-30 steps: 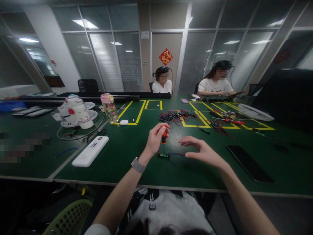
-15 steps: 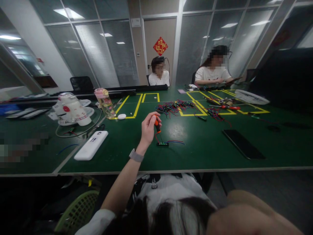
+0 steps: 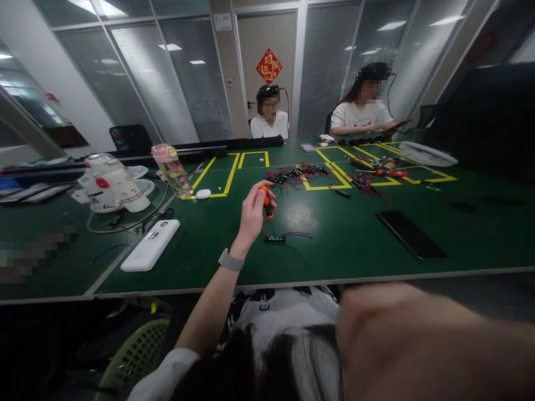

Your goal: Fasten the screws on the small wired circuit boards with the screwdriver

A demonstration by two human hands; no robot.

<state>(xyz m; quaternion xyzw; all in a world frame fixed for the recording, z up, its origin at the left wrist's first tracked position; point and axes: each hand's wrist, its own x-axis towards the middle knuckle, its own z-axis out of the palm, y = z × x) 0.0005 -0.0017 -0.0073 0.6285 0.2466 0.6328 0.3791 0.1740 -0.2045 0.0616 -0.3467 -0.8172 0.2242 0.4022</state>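
My left hand [image 3: 252, 210], with a grey watch on its wrist, is closed around the orange and black handle of a screwdriver [image 3: 268, 207]. Its thin shaft points down at a small circuit board [image 3: 275, 239] lying on the green table [image 3: 334, 256]. Red and blue wires trail from both ends of this board. Large and blurred, my right hand [image 3: 401, 328] is close to the camera at the lower right, in front of the table's near edge. Its fingers cannot be made out, nor whether it holds anything.
A heap of wired boards [image 3: 298, 174] lies beyond my left hand, near yellow tape outlines. A black phone [image 3: 412, 234] lies to the right; a white power bank [image 3: 151, 245], bottle [image 3: 172, 171] and white toy-like device [image 3: 112, 184] stand left. Two people sit across the table.
The view has tipped slightly downward, shifting the scene up. My right hand has come up and further into view. The left hand still holds the screwdriver at the circuit board.
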